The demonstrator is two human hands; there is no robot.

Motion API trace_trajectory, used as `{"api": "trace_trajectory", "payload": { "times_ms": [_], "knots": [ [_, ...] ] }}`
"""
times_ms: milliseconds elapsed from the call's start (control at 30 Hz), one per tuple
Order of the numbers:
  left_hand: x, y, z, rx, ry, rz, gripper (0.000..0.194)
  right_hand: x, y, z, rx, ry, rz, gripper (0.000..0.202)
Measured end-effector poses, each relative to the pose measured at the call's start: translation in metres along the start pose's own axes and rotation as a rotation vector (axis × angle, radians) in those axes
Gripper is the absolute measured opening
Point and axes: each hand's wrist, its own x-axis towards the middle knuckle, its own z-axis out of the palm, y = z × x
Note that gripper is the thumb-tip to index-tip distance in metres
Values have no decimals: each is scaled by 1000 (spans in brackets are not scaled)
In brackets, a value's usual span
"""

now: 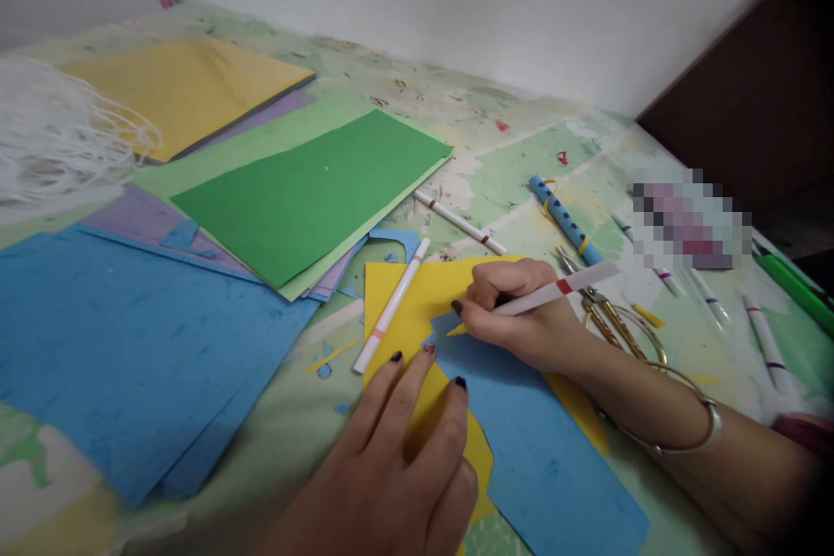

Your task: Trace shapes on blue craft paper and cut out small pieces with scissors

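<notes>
My right hand (521, 313) pinches a white marker pen (544, 291) with a red band, its tip end low over a cut blue sheet (534, 434). That blue sheet lies on top of a yellow sheet (391, 278). My left hand (404, 460) rests palm down with fingers spread, its fingertips on the yellow sheet and at the blue sheet's edge. Beside those fingertips lies another white marker (394, 304). A pair of gold-handled scissors (605, 313) is partly hidden behind my right wrist, which wears a bangle.
Dark green sheets (319, 191) lie over light green and purple ones at centre left. Blue sheets (130, 347) spread at left, near white string (58, 130) and yellow sheets (195, 87). A blue spotted tube (564, 217) and several markers (769, 339) lie right, with paper scraps around.
</notes>
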Motion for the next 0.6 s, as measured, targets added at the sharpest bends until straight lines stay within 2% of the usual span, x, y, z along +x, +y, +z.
{"api": "trace_trajectory", "payload": {
  "times_ms": [600],
  "knots": [
    [1,0,-1,-8,-15,1,8,0,1,1,33,37,23,38]
  ]
}}
